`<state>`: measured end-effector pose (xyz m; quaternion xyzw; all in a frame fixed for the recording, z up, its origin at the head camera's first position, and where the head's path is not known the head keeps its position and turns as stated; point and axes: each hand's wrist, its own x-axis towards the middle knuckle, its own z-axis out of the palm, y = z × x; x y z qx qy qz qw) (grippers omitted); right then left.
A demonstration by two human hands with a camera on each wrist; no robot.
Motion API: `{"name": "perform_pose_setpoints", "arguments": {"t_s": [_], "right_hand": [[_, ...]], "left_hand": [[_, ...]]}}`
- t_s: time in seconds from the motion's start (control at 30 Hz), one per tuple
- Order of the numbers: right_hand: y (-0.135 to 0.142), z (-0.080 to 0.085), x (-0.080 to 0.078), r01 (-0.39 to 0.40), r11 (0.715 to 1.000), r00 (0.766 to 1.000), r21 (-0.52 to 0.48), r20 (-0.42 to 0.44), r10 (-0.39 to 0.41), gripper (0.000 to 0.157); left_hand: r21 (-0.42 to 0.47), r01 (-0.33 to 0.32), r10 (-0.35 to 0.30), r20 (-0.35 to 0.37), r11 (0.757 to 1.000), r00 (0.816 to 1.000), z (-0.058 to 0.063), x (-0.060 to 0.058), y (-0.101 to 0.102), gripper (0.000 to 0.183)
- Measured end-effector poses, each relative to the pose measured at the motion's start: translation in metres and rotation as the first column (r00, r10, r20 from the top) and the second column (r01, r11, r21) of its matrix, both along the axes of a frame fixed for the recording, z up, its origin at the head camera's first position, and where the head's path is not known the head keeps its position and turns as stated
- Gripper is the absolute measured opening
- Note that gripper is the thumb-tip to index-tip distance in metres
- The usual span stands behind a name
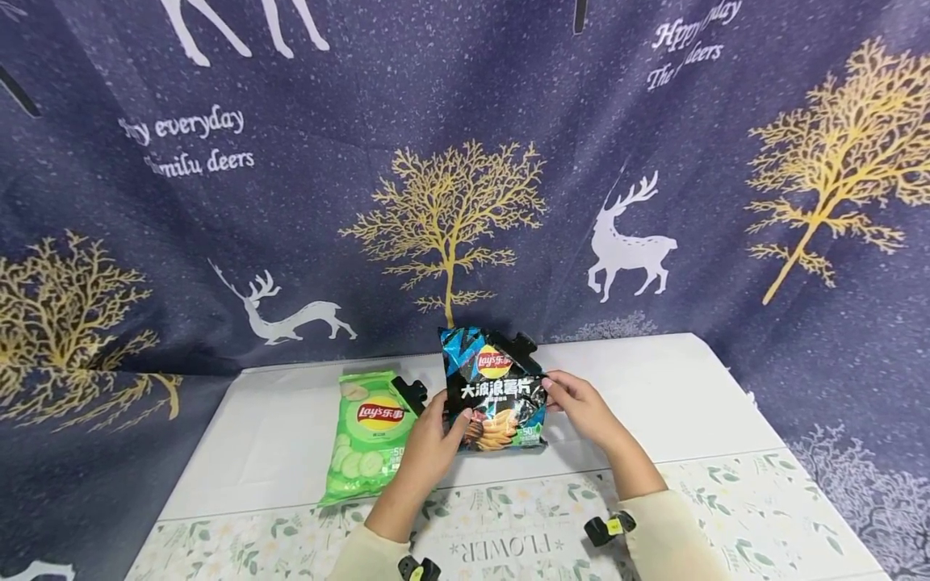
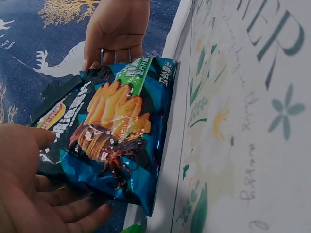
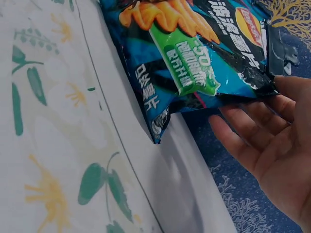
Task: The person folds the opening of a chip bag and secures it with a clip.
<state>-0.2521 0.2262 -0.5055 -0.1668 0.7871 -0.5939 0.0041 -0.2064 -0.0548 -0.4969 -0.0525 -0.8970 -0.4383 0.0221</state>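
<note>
Between both hands is a black and blue Lay's potato chip bag [image 1: 497, 399], front toward me. A black clip [image 1: 517, 352] grips its upper right corner. My left hand [image 1: 430, 448] holds the bag's left side, thumb on the front and fingers behind, as the left wrist view shows. At the right edge, just below the clip, my right hand [image 1: 585, 413] pinches the bag between thumb and fingers; its fingers [image 3: 243, 126] reach behind the bag in the right wrist view. Whether the bag's bottom touches the table cannot be told.
Left of my left hand lies a green Lay's chip bag [image 1: 356, 464] with another black clip [image 1: 411, 395] on its upper right corner. The white table [image 1: 240, 428] has a floral strip along its front. Behind it hangs a dark blue cloth [image 1: 450, 73] with deer and trees.
</note>
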Motion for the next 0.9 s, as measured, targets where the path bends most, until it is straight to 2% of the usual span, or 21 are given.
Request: {"name": "perform_pose_setpoints", "arguments": {"t_s": [0.23, 0.53, 0.9], "right_hand": [[-0.005, -0.001, 0.000, 0.001, 1.000, 0.994, -0.022, 0.106, 0.002, 0.040], [-0.013, -0.005, -0.004, 0.103, 0.993, 0.974, -0.050, 0.208, -0.090, 0.038], [-0.017, -0.014, -0.007, 0.152, 0.987, 0.949, -0.050, 0.285, -0.131, 0.044]], "left_hand": [[0.029, 0.017, -0.016, -0.008, 0.999, 1.000, -0.005, -0.002, 0.000, 0.068], [0.036, 0.014, -0.015, 0.031, 0.999, 0.999, -0.004, -0.003, 0.001, 0.074], [0.023, -0.015, 0.014, 0.044, 1.000, 0.999, -0.009, -0.004, 0.004, 0.075]]}}
